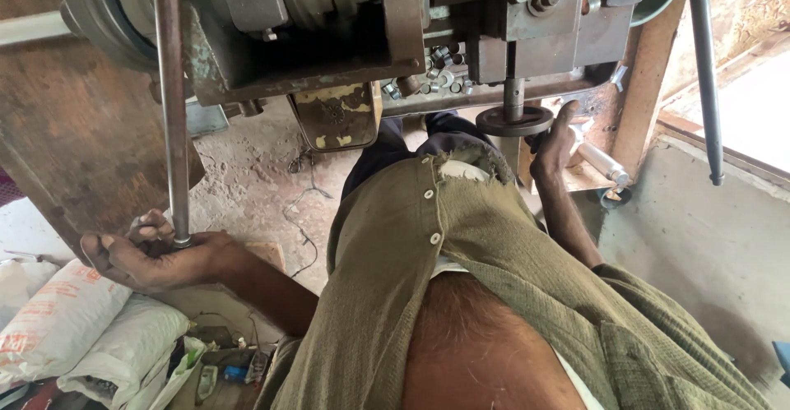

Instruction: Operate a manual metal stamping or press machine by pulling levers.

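Observation:
I look down along my own body in an olive button shirt [461, 254] toward a heavy grey metal machine [370, 23]. My left hand [152, 254] is closed around the lower end of a long steel lever rod [171, 97] that runs up past the machine's left side. My right hand [555, 143] rests on the rim of a small dark round handwheel [515, 120] on a vertical spindle under the machine's right part. Several small metal pieces [436, 73] lie on a ledge of the machine between the two hands.
White filled sacks [74, 319] and small clutter lie at the lower left. A rusty brown panel [74, 130] stands behind the rod. A black rod [704, 64] hangs at the right beside a grey concrete wall [699, 229]. A wire trails over the dirty floor [263, 171].

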